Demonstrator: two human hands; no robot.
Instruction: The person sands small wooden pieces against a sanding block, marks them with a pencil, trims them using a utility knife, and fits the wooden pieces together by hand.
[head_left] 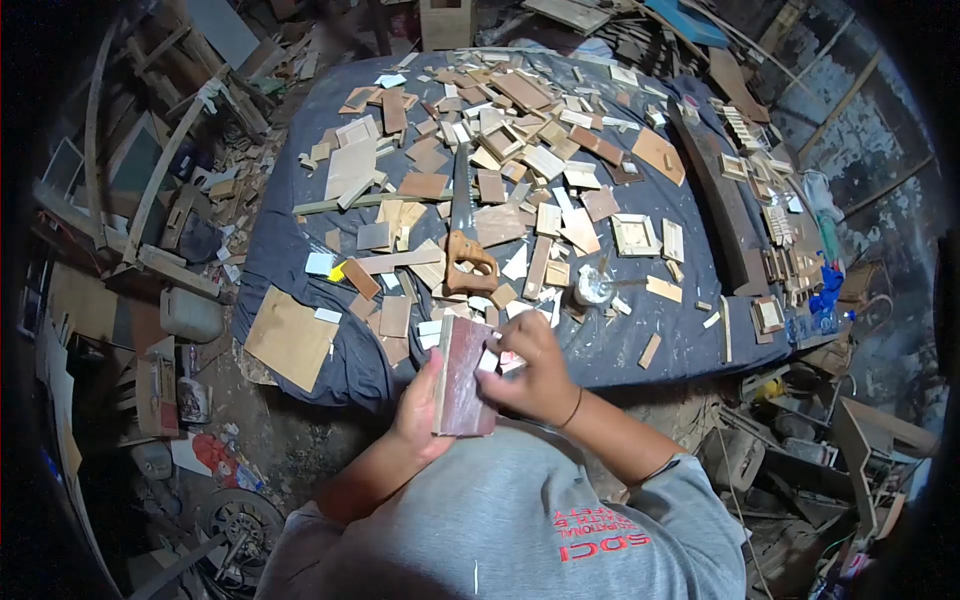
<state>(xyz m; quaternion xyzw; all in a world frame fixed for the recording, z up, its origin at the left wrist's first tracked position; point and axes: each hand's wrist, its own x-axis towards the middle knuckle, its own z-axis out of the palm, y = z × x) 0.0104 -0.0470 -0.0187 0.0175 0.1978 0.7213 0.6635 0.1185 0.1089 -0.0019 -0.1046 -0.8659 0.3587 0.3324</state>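
Note:
A reddish-brown wooden block (pixel 463 385) with a pale edge and whitish smears is held upright in front of the grey shirt. My left hand (pixel 417 410) grips its left side and lower part. At its right edge, my right hand (pixel 535 370) pinches a small white piece (pixel 488 361) against the block. Just beyond the hands, a handsaw (pixel 470 265) with a wooden handle lies on the dark cloth, blade pointing away. To the right of the saw stands a small whitish container (pixel 594 287) with a stick in it.
Many wood offcuts lie over the cloth-covered table (pixel 640 345). A plywood sheet (pixel 288 338) rests at its near left corner, and a long dark beam (pixel 715 200) runs along the right. Blue bottles (pixel 828 295) stand at the right edge. Clutter covers the floor on both sides.

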